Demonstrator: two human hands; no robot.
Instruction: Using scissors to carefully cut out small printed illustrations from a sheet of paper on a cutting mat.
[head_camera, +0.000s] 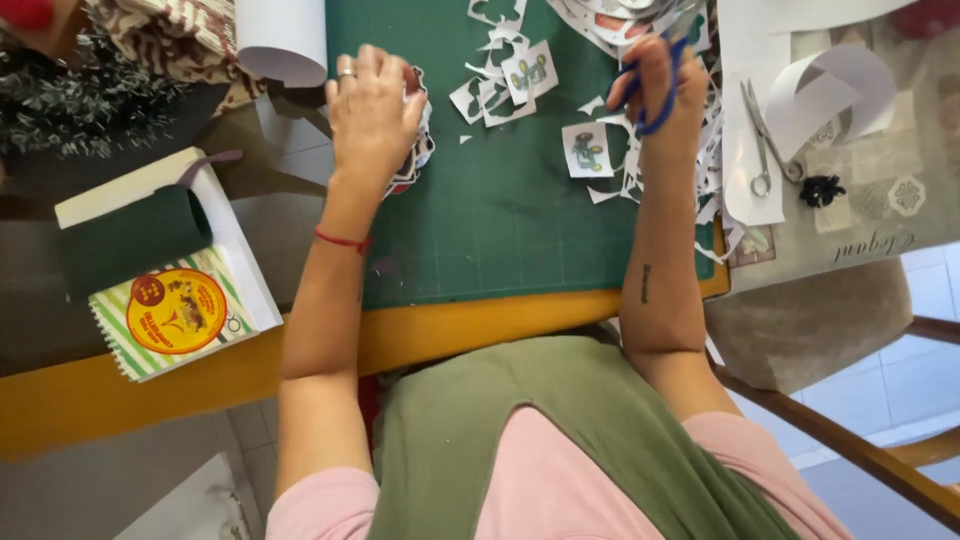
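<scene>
My left hand (370, 105) rests near the upper left of a green cutting mat (500, 220), fingers closed over a small stack of cut-out paper pictures (418, 150) that pokes out below it. My right hand (655, 80) grips blue-handled scissors (655, 100) over a heap of white paper scraps (700, 150) at the mat's upper right. Small printed cut-outs (586, 150) lie loose on the mat between my two hands. A ring shows on my left hand and a red string circles that wrist.
A striped spiral notebook (170, 315) under a green roll lies at left on the wooden table edge (480, 330). A rolled white sheet (285, 40) sits above it. Small metal scissors (765, 145) and a curled paper strip (830, 90) lie at right. A wooden chair (850, 450) stands lower right.
</scene>
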